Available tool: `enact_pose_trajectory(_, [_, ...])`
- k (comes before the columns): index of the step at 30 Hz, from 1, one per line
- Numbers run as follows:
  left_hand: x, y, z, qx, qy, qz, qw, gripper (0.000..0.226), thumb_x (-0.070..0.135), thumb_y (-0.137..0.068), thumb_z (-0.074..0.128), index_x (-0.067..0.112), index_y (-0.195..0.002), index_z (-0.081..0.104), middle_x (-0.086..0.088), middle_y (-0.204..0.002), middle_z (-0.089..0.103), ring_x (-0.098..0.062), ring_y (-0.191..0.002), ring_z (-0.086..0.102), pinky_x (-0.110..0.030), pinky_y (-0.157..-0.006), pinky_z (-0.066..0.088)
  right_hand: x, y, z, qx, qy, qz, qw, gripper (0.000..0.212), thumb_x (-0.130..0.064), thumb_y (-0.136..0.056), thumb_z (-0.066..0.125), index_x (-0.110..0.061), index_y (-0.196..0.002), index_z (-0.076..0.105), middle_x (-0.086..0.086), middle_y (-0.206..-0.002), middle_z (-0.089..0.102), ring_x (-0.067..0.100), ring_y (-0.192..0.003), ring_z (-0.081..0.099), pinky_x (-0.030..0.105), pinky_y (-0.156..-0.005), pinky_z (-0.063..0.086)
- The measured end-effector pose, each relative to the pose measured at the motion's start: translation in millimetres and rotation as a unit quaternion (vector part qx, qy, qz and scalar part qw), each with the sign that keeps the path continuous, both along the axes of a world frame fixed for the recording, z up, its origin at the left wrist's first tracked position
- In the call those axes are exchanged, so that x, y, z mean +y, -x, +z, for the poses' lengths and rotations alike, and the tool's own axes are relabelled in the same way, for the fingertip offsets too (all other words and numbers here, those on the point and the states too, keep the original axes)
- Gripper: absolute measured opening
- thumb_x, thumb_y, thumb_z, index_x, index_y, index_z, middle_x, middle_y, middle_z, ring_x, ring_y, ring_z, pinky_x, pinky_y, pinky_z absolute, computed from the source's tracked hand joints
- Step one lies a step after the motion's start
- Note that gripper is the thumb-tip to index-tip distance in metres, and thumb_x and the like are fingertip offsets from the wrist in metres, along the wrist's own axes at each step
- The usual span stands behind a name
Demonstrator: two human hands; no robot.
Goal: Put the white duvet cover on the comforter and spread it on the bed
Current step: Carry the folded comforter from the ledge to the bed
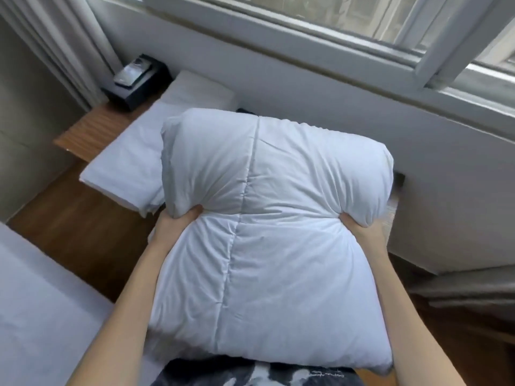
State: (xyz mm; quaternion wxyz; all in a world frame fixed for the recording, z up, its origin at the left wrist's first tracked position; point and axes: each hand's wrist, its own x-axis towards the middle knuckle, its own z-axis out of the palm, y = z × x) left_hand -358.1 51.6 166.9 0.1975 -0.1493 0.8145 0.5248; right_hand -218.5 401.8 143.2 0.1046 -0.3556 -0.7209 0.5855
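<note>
A thick white comforter (273,232), folded into a puffy bundle with a stitched seam down its middle, fills the centre of the head view, held up in front of my chest. My left hand (174,225) grips its left side, fingers dug into the padding. On the opposite side my right hand (359,228) grips it the same way. Beyond the bundle lies the bed (131,160) with a white sheet and a white pillow (200,91) at its far end. No separate duvet cover can be told apart.
A dark box (138,80) with a shiny item on top stands on a wooden bedside ledge (83,129) beside pale curtains (69,43). A window (362,29) and white wall run along the right. Another white bed surface (36,316) sits at lower left, wooden floor (78,232) between.
</note>
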Motion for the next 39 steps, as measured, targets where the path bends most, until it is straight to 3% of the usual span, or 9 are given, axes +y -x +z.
enact_pose_trajectory(3, [-25,-49,12,-0.027,-0.002,0.061,0.998,0.070,0.063,-0.062,0.075,0.025,-0.118,0.059,0.004,-0.114,0.065,-0.016,-0.100,0.061,-0.038,-0.096,0.047,-8,-9,-1,-0.014,-0.004,0.053,0.998,0.052,-0.043,-0.068,0.074,-0.023,-0.114,0.063,-0.010,-0.102,0.069,0.010,-0.095,0.064,0.016,-0.063,0.045])
enact_pose_trajectory(6, [-55,-96,15,-0.028,0.013,0.142,0.989,0.066,0.056,-0.077,0.072,0.020,-0.130,0.054,0.005,-0.114,0.059,-0.017,-0.099,0.056,-0.032,-0.089,0.043,-30,-4,5,-0.006,-0.004,0.121,0.993,0.065,-0.047,-0.064,0.076,-0.030,-0.125,0.057,-0.018,-0.111,0.066,0.004,-0.100,0.062,0.029,-0.078,0.048])
enact_pose_trajectory(10, [-103,-157,18,-0.020,0.008,0.263,0.965,0.062,0.041,-0.087,0.068,0.010,-0.138,0.050,-0.006,-0.128,0.057,-0.020,-0.105,0.053,-0.030,-0.088,0.039,-79,12,9,-0.020,-0.015,0.216,0.976,0.067,-0.052,-0.057,0.075,-0.032,-0.118,0.058,-0.020,-0.106,0.064,0.002,-0.097,0.061,0.031,-0.079,0.047])
enact_pose_trajectory(13, [-138,-205,18,-0.035,0.014,0.347,0.937,0.061,0.039,-0.089,0.066,0.007,-0.138,0.049,-0.015,-0.134,0.055,-0.023,-0.106,0.054,-0.030,-0.085,0.039,-125,26,10,-0.043,-0.020,0.288,0.956,0.060,-0.055,-0.052,0.074,-0.031,-0.106,0.060,-0.016,-0.096,0.066,0.008,-0.092,0.063,0.037,-0.083,0.052])
enact_pose_trajectory(20, [-215,-284,4,-0.040,0.001,0.516,0.855,0.064,0.038,-0.089,0.067,0.009,-0.141,0.046,-0.015,-0.140,0.052,-0.029,-0.124,0.052,-0.030,-0.089,0.039,-263,76,10,-0.039,-0.024,0.453,0.890,0.094,-0.062,-0.047,0.073,-0.026,-0.131,0.051,-0.011,-0.117,0.062,0.016,-0.111,0.059,0.040,-0.096,0.048])
enact_pose_trajectory(25, [-268,-297,-2,-0.039,-0.008,0.618,0.785,0.064,0.037,-0.089,0.066,0.008,-0.142,0.044,-0.015,-0.139,0.051,-0.029,-0.122,0.052,-0.030,-0.086,0.037,-374,122,8,-0.040,-0.026,0.550,0.834,0.089,-0.063,-0.051,0.079,-0.028,-0.129,0.054,-0.013,-0.114,0.066,0.011,-0.108,0.062,0.040,-0.098,0.049])
enact_pose_trajectory(29, [-312,-298,-6,-0.036,-0.024,0.654,0.755,0.072,0.049,-0.086,0.067,0.014,-0.145,0.042,-0.011,-0.139,0.052,-0.028,-0.121,0.053,-0.031,-0.088,0.039,-454,149,13,-0.022,-0.038,0.600,0.799,0.052,-0.046,-0.069,0.081,-0.036,-0.113,0.055,-0.025,-0.102,0.060,-0.001,-0.100,0.059,0.020,-0.088,0.041])
enact_pose_trajectory(33, [-350,-293,-4,-0.016,-0.035,0.680,0.733,0.072,0.048,-0.085,0.069,0.015,-0.143,0.044,-0.008,-0.138,0.053,-0.025,-0.118,0.054,-0.031,-0.090,0.040,-515,172,15,-0.022,-0.048,0.625,0.779,0.095,-0.068,-0.048,0.072,-0.027,-0.131,0.051,-0.015,-0.113,0.062,0.011,-0.108,0.058,0.031,-0.096,0.045])
enact_pose_trajectory(39, [-396,-265,-2,0.022,-0.040,0.708,0.704,0.078,0.050,-0.079,0.073,0.018,-0.145,0.043,-0.003,-0.141,0.051,-0.016,-0.118,0.051,-0.030,-0.094,0.039,-603,222,15,-0.044,-0.050,0.662,0.746,0.098,-0.073,-0.044,0.077,-0.026,-0.126,0.053,-0.012,-0.115,0.065,0.013,-0.109,0.061,0.039,-0.101,0.047])
